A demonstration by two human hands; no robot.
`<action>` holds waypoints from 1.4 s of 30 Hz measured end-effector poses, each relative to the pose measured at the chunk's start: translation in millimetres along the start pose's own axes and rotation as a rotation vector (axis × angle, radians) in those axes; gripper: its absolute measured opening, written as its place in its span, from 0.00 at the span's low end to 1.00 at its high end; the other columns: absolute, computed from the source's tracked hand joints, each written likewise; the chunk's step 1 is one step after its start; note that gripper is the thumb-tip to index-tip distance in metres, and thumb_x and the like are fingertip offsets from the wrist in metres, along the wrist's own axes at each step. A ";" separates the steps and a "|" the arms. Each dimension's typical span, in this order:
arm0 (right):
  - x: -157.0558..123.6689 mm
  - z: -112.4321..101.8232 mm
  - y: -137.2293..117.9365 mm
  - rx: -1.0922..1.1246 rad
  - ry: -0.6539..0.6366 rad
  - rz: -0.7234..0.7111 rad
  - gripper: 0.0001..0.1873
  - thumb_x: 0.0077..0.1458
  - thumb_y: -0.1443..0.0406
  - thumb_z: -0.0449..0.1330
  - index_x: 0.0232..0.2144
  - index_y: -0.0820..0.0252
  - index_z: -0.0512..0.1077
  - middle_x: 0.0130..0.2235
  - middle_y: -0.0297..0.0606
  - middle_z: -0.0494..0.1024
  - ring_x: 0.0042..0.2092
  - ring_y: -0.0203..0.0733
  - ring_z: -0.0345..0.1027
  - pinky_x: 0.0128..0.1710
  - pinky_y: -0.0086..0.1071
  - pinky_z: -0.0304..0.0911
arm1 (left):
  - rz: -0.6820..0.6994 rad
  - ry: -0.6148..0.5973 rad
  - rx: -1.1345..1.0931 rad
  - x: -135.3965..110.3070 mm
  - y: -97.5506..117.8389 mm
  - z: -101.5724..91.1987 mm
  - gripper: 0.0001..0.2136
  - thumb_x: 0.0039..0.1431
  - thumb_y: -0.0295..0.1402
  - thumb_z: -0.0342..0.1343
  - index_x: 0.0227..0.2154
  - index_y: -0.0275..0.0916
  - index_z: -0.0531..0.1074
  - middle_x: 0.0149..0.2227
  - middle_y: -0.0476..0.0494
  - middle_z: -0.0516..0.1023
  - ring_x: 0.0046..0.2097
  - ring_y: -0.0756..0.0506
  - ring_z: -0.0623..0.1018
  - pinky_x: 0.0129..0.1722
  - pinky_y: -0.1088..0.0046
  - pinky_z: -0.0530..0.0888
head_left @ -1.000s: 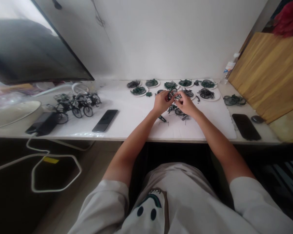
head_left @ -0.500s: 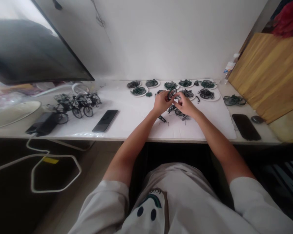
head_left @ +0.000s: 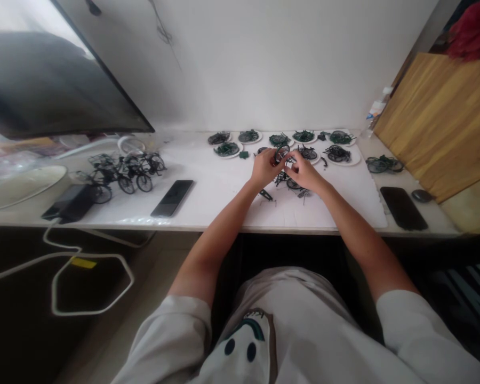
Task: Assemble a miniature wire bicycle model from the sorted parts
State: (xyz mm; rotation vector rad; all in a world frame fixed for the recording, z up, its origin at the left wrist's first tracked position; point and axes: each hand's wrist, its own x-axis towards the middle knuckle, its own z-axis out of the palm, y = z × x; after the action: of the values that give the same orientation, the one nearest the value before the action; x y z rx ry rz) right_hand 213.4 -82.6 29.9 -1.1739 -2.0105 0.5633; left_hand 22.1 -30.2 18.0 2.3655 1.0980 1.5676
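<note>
My left hand (head_left: 264,167) is closed on a small dark toy bicycle wheel (head_left: 282,154), held above the white board (head_left: 220,197). My right hand (head_left: 301,169) meets it from the other side, thumb and forefinger pinched at the wheel's edge. Whether a further small part sits in that pinch is hidden. Just below the hands, dark model bicycle parts (head_left: 294,184) lie on the board. A black part (head_left: 266,195) and thin bent wire pieces rest nearer the front edge.
White plates of dark bicycle parts (head_left: 339,154) line the back. Assembled model bicycles (head_left: 126,173) stand at left beside a black adapter (head_left: 70,202) and a phone (head_left: 172,198). Another phone (head_left: 403,208), a wooden board (head_left: 444,122) and a bottle (head_left: 376,112) are at right.
</note>
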 end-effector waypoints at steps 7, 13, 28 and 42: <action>0.2 -0.2 0.9 -0.005 -0.002 -0.002 0.15 0.70 0.58 0.61 0.54 0.48 0.62 0.23 0.23 0.66 0.26 0.44 0.63 0.32 0.38 0.55 | -0.008 -0.011 -0.004 0.0 1.0 -0.4 0.19 0.69 0.46 0.62 0.26 0.43 0.65 0.27 0.44 0.71 0.32 0.44 0.71 0.33 0.64 0.67; 0.2 0.4 1.1 0.006 -0.002 0.010 0.16 0.69 0.58 0.63 0.54 0.48 0.62 0.23 0.23 0.66 0.26 0.44 0.63 0.32 0.37 0.54 | 0.005 0.001 -0.004 -0.2 -1.4 0.6 0.18 0.68 0.42 0.63 0.26 0.44 0.64 0.26 0.45 0.71 0.32 0.44 0.70 0.33 0.64 0.67; -1.2 -1.2 -2.8 0.002 -0.024 0.018 0.15 0.70 0.58 0.61 0.55 0.48 0.61 0.23 0.23 0.66 0.26 0.44 0.62 0.32 0.38 0.54 | -0.003 -0.013 -0.019 0.0 -4.2 0.6 0.17 0.67 0.40 0.64 0.26 0.44 0.64 0.27 0.45 0.72 0.32 0.44 0.71 0.34 0.64 0.67; -0.5 -0.3 0.1 0.007 -0.046 0.029 0.19 0.68 0.57 0.61 0.56 0.47 0.60 0.23 0.23 0.66 0.26 0.45 0.63 0.32 0.38 0.55 | -0.007 -0.031 0.000 -0.9 -11.9 2.5 0.19 0.68 0.45 0.63 0.26 0.44 0.63 0.26 0.45 0.71 0.32 0.44 0.70 0.32 0.64 0.65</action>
State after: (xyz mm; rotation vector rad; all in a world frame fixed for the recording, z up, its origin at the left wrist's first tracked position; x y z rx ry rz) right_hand 213.8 -83.1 29.8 -1.1977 -2.0319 0.6163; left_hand 18.0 -21.3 10.9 2.3756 1.0988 1.5235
